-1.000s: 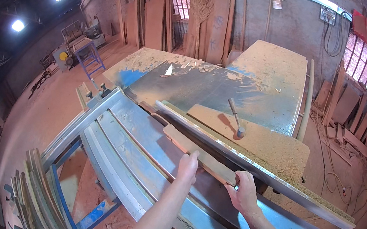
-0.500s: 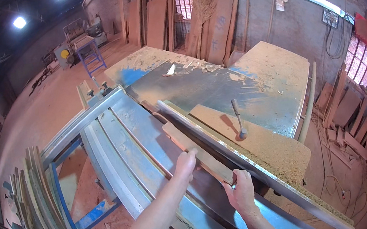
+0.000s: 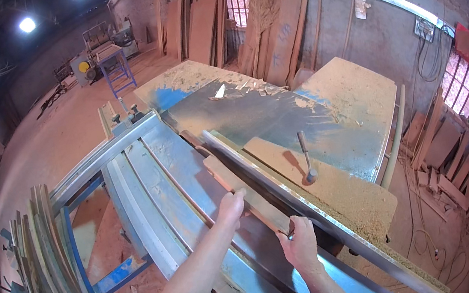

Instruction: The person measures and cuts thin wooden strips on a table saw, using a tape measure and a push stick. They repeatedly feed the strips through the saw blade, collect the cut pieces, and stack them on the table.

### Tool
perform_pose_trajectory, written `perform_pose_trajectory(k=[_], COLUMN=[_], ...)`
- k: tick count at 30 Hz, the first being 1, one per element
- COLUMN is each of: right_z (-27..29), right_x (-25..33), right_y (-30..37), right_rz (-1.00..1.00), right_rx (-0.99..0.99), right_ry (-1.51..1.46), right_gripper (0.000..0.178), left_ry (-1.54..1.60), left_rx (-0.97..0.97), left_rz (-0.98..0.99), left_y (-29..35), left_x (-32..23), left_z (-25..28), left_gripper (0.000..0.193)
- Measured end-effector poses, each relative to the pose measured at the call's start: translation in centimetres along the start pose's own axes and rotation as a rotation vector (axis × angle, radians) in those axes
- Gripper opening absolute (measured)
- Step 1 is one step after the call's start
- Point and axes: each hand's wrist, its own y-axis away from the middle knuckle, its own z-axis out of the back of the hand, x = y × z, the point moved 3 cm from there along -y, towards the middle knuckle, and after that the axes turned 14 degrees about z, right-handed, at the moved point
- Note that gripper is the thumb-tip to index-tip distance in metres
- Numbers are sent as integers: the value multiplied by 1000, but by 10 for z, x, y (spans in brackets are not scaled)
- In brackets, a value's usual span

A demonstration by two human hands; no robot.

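A short wooden board (image 3: 247, 190) lies lengthwise on the saw's metal table, just left of the long metal fence (image 3: 297, 198), with a dark gap between them. My left hand (image 3: 232, 208) is closed on the board's left edge near its middle. At the near end, my right hand (image 3: 300, 239) grips the board with the thumb on top; its fingertips are partly hidden. Beyond the board's far end, a smaller curved wood piece (image 3: 201, 150) rests in line with it. The saw blade is not visible.
A sawdust-covered panel (image 3: 355, 204) with an upright metal lever (image 3: 306, 157) stands right of the fence. Thin wooden strips (image 3: 52, 264) are stacked at left. White scraps (image 3: 219, 91) lie on the far tabletop. Planks (image 3: 285, 36) lean against the wall; cables (image 3: 428, 245) trail on the right floor.
The board has shifted slightly left, away from the fence, and both hands have moved with it. The gap beside the fence looks wider.
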Motion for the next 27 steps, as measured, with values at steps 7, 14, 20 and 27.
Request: perform_pose_trajectory(k=[7,14,20,27], right_z=[5,18,26,29], right_x=[29,42,26,10], right_y=[3,70,129,134], right_rz=[185,37,-814,-1029], right_rx=[32,19,-280,-203], right_ry=[42,-74,-897,-1064], right_gripper=[33,42,30,34], left_ry=[176,-587,-760,-1270], left_rx=[111,38,-818,-659], left_rz=[-7,-263,-279,-58], left_y=[15,77,148,131], left_x=[4,7,26,105], left_z=[21,103,285,412], left_gripper=[27,22,34,42])
